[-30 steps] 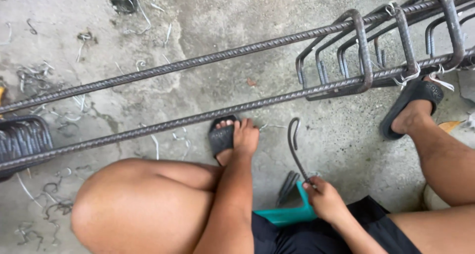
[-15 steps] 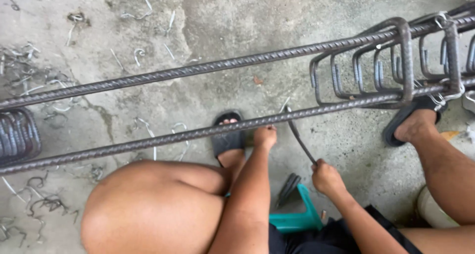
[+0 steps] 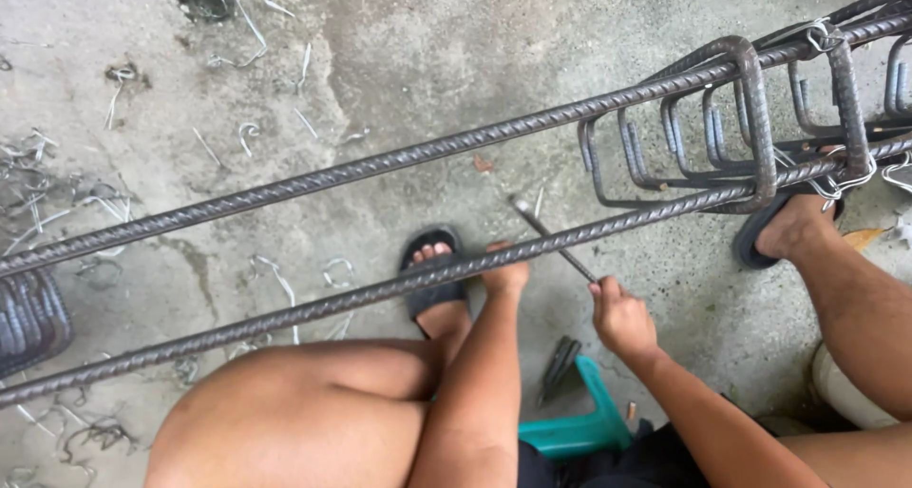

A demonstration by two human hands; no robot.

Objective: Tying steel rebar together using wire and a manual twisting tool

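Two long ribbed steel bars cross the view: the near bar [image 3: 285,312] and the far bar [image 3: 380,163]. Several bent steel stirrups [image 3: 750,117] ring both bars at the upper right, some tied with pale wire. My left hand [image 3: 503,277] is closed just under the near bar, and a thin tie wire [image 3: 539,201] sticks up past the bar above it. My right hand [image 3: 622,319] grips the handle end of a dark metal hook tool [image 3: 556,239], whose shaft passes under the near bar beside my left hand.
I sit low on a teal plastic stool [image 3: 579,431] with dark pliers [image 3: 559,363] lying beside it. My sandalled feet [image 3: 432,269] rest on the concrete floor. A stack of stirrups [image 3: 28,322] lies at the left edge, with wire scraps [image 3: 57,193] scattered around.
My left hand rose from the floor by my foot to the near bar. My right hand lifted the hook tool and pushed its tip under that bar.
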